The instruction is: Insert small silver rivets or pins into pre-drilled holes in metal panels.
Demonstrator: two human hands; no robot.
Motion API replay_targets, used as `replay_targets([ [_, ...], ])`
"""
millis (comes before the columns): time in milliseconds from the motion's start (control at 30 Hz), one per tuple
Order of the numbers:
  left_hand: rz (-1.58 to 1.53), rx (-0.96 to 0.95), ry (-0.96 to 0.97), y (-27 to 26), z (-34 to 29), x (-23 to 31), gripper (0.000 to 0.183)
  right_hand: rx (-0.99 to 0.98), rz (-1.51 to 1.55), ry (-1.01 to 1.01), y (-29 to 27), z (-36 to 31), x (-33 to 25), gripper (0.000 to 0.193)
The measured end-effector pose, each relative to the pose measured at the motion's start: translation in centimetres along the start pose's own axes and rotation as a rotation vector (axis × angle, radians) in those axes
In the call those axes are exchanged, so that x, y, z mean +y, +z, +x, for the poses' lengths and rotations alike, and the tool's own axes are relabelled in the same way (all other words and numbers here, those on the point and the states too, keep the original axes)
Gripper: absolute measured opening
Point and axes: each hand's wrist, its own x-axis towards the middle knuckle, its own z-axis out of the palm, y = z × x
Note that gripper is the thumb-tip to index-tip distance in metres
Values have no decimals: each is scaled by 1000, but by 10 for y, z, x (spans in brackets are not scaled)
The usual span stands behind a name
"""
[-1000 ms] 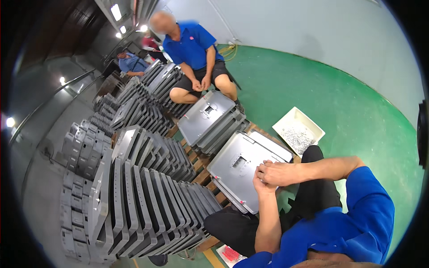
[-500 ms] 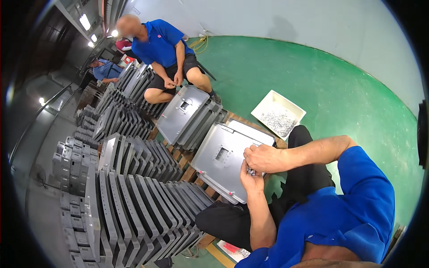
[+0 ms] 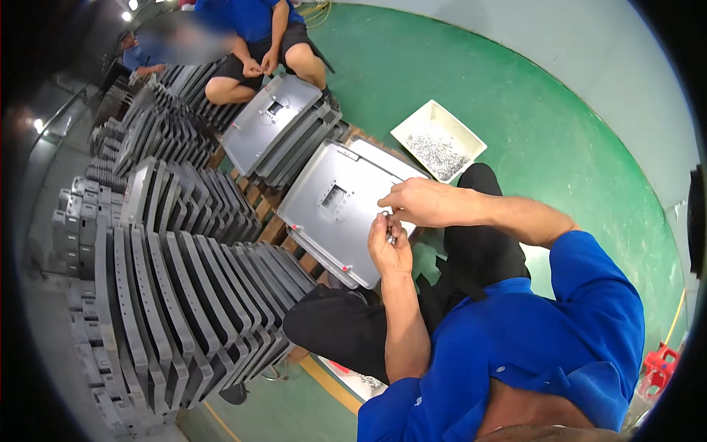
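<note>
Small shiny metal pieces (image 3: 392,228) lie in my left hand (image 3: 390,250), whose fingers are curled up around them. My right hand (image 3: 423,202) is closed in a pinch just above, its fingertips near the pieces; what it pinches is too small to make out. Both hands are over the near right edge of a flat grey metal panel (image 3: 324,228) with a rectangular cutout and small holes. Red bits show at two of its corners. This panel lies on top of similar ones in front of my knees.
A white bin (image 3: 475,144) of small metal parts stands on the green floor beyond my right knee. Stacked grey panels (image 3: 184,295) fill the left side. Across another panel stack (image 3: 258,132) sits a co-worker in blue (image 3: 254,18), hands together. A wooden pallet (image 3: 283,232) is under the panels.
The view has shifted, so the scene sits higher and further left. My right hand has lifted slightly off the left, and the metal pieces in the left palm show more.
</note>
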Motion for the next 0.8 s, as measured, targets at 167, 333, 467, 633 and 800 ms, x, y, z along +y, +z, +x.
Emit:
replay_targets([
  [167,-68,51,-47,-14,6,-2,15,-25,119,52,17,4,12,21],
  [333,-23,76,-104,-29,15,-19,16,28,112,128,34,2,34,19],
  [467,-79,103,-268,-60,34,-41,17,167,136,363,53,7,97,19],
  [633,-174,266,-332,-115,47,-64,23,244,-19,520,96,6,204,20],
  [800,-222,356,-322,-150,54,-72,27,174,-140,434,143,16,239,20],
])
